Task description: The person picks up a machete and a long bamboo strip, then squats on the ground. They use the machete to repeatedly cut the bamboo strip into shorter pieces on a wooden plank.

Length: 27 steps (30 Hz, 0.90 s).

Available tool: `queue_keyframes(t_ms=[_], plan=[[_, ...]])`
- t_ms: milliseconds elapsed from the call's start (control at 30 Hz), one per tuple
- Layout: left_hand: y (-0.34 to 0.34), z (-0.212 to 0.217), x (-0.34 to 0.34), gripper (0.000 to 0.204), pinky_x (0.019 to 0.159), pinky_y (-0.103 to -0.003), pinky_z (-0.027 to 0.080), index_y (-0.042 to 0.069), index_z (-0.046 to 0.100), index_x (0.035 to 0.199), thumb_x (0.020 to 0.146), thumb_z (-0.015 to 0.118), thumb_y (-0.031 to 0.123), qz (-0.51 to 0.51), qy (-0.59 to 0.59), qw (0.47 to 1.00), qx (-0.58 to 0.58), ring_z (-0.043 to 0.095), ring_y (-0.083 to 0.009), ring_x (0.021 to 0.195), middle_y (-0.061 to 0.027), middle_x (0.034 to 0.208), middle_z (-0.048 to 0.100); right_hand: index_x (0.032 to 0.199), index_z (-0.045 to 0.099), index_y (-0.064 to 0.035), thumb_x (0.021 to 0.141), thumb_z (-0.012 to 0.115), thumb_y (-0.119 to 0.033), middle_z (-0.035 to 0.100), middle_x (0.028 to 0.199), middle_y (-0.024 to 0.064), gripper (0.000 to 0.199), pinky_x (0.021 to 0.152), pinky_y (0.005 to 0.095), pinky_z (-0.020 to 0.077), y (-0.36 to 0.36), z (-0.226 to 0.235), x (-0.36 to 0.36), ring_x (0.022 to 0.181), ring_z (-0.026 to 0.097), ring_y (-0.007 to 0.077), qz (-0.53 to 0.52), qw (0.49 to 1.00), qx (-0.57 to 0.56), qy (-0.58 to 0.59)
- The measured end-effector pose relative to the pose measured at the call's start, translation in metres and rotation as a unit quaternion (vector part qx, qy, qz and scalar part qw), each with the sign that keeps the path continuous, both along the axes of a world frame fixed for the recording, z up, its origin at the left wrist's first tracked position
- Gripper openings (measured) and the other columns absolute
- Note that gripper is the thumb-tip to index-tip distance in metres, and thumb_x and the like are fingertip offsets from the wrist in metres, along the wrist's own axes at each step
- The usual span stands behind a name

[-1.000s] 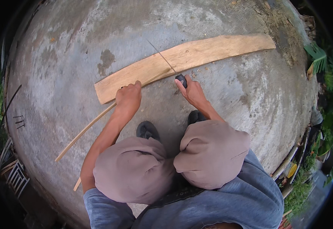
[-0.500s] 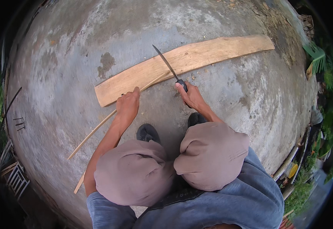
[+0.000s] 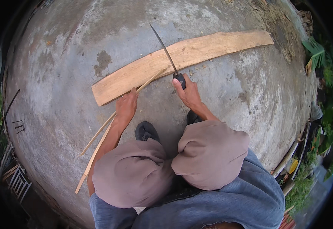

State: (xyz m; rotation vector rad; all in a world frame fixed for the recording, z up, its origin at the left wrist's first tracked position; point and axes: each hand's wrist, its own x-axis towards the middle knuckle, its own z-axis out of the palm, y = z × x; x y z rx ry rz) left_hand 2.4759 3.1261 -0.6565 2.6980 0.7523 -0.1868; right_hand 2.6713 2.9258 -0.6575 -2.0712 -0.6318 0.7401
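My left hand (image 3: pixel 127 104) is closed around a thin wooden stick (image 3: pixel 151 79), which slants from lower left to upper right. The stick's far tip comes over the near edge of a long pale wooden board (image 3: pixel 212 45) on the ground. My right hand (image 3: pixel 189 94) grips the black handle of a long-bladed knife (image 3: pixel 163 47). Its dark blade points away and to the left, passing above the board just right of the stick's tip. A second pale strip of wood (image 3: pixel 87 171) lies beside my left forearm, partly hidden by it.
Stained concrete ground (image 3: pixel 71 91) surrounds the board. My knees and dark shoes (image 3: pixel 147 131) are close below my hands. Several bent metal pieces (image 3: pixel 19 126) lie at the far left, by a white slatted rack (image 3: pixel 20 183). Green plants (image 3: pixel 316 53) border the right side.
The knife has lifted and moved slightly away. The stick's lower end has swung right, closer to my left forearm, and more of the second strip shows.
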Motion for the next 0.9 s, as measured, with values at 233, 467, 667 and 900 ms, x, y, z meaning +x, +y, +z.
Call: queue_keyframes(t_ms=[233, 467, 667, 900], plan=[[0.003, -0.016, -0.001, 0.027, 0.072, -0.056, 0.053, 0.004, 0.059, 0.119, 0.103, 0.056, 0.025, -0.003, -0.005, 1.0, -0.024, 0.069, -0.0447, 0.083, -0.026, 0.086, 0.07, 0.1, 0.06, 0.0078, 0.101, 0.058, -0.051, 0.066, 0.074, 0.031, 0.059, 0.068, 0.0527, 0.0516, -0.005, -0.006, 0.007, 0.075, 0.068, 0.0483, 0.019, 0.999, -0.039, 0.027], [-0.011, -0.031, 0.008, 0.03, 0.073, -0.056, 0.052, 0.004, 0.059, 0.122, 0.104, 0.056, 0.027, 0.012, -0.013, 0.999, -0.048, 0.068, -0.0448, 0.085, -0.0242, 0.086, 0.071, 0.104, 0.06, 0.008, 0.102, 0.057, -0.052, 0.066, 0.074, 0.0303, 0.06, 0.069, 0.0527, 0.0525, -0.006, -0.029, 0.005, 0.075, 0.068, 0.0484, 0.014, 0.997, -0.071, -0.03], [-0.018, -0.031, -0.001, 0.033, 0.069, -0.057, 0.051, 0.004, 0.057, 0.125, 0.103, 0.058, 0.027, 0.034, -0.015, 0.999, -0.028, 0.068, -0.0461, 0.081, -0.0259, 0.083, 0.069, 0.109, 0.06, 0.009, 0.102, 0.057, -0.049, 0.068, 0.076, 0.0284, 0.059, 0.068, 0.0525, 0.0531, -0.002, 0.019, 0.005, 0.074, 0.069, 0.0478, -0.012, 1.0, 0.01, -0.01], [-0.023, -0.024, 0.007, 0.029, 0.068, -0.056, 0.052, 0.004, 0.057, 0.123, 0.103, 0.056, 0.025, 0.02, 0.009, 1.0, -0.017, 0.068, -0.0452, 0.078, -0.0248, 0.081, 0.069, 0.105, 0.058, 0.0068, 0.102, 0.058, -0.049, 0.066, 0.072, 0.026, 0.056, 0.065, 0.0507, 0.0523, -0.018, -0.044, 0.017, 0.07, 0.068, 0.0454, 0.017, 0.996, -0.071, -0.051]])
